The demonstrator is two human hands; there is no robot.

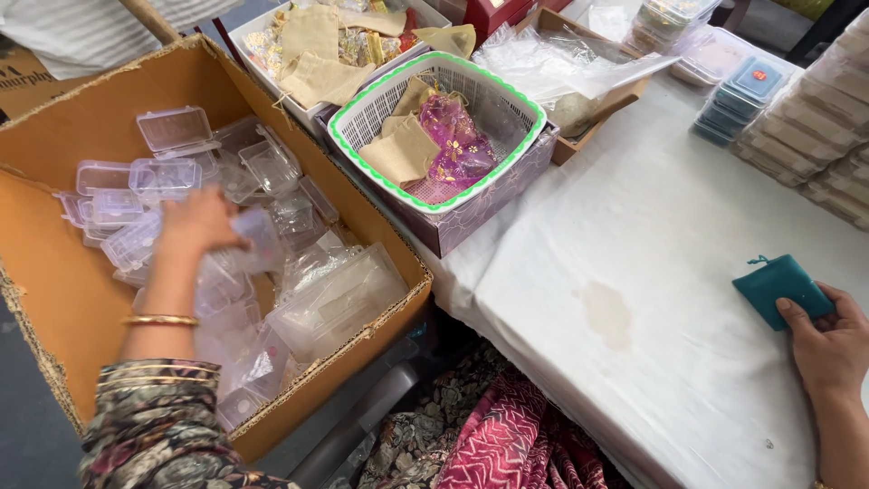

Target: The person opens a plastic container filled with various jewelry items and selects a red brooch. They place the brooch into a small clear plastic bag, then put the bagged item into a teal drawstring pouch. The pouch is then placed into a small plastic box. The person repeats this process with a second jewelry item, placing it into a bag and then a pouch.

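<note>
My left hand [195,222] reaches into a large cardboard box [54,272] and closes around a small clear plastic case [258,237]. Several more clear plastic cases [172,127] and plastic bags lie in the box. My right hand [828,344] rests on the white-covered table [634,272] at the far right, its thumb pressing on a small teal drawstring pouch [778,285] that lies flat on the cloth.
A white basket with a green rim [529,113] holds beige and purple pouches. Behind it stands a tray of beige pouches [312,45]. Clear bags [561,63] and stacked lidded containers [815,118] fill the table's back right. A stain [606,312] marks the cloth.
</note>
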